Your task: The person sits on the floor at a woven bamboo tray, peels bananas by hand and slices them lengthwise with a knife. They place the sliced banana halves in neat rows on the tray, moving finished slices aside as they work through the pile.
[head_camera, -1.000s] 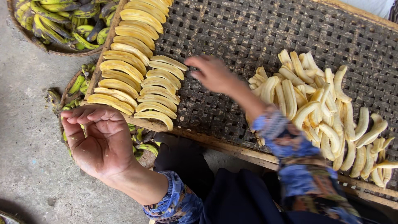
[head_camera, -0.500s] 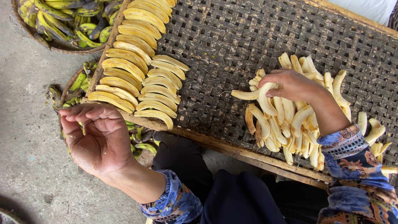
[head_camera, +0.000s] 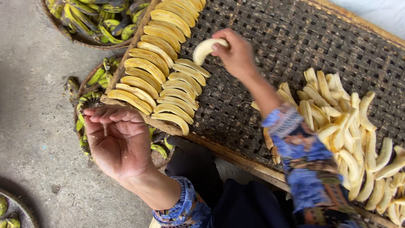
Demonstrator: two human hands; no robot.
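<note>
A: Start with the peeled banana (head_camera: 205,49). Where is it?

B: It is in the right hand (head_camera: 236,52), pinched at one end between thumb and fingertips, the fingers clamped on it. It hangs just above the woven mat (head_camera: 295,38), right beside the top of the second row of laid bananas (head_camera: 179,90).

A: And the rows themselves?

B: There are two, side by side at the mat's left edge. The outer row (head_camera: 145,67) runs long, from the near corner of the mat up to the top of the frame, each piece lying crosswise and touching its neighbours. The inner row is shorter, roughly half that length, and the held banana sits at its open end.

A: So how much looks done?

B: Judging by the layout, only a small part. Most of the mat between the rows and the loose pile of peeled bananas (head_camera: 350,135) on the right is bare, and that pile is still large and unsorted.

A: What about the other hand?

B: The left hand (head_camera: 118,139) is palm up over the concrete floor (head_camera: 33,126), fingers curled loosely together and holding nothing. It hovers above a shallow basket of green peels (head_camera: 90,95). A second basket of unpeeled green-yellow bananas (head_camera: 88,19) sits beyond, at the top left.
</note>
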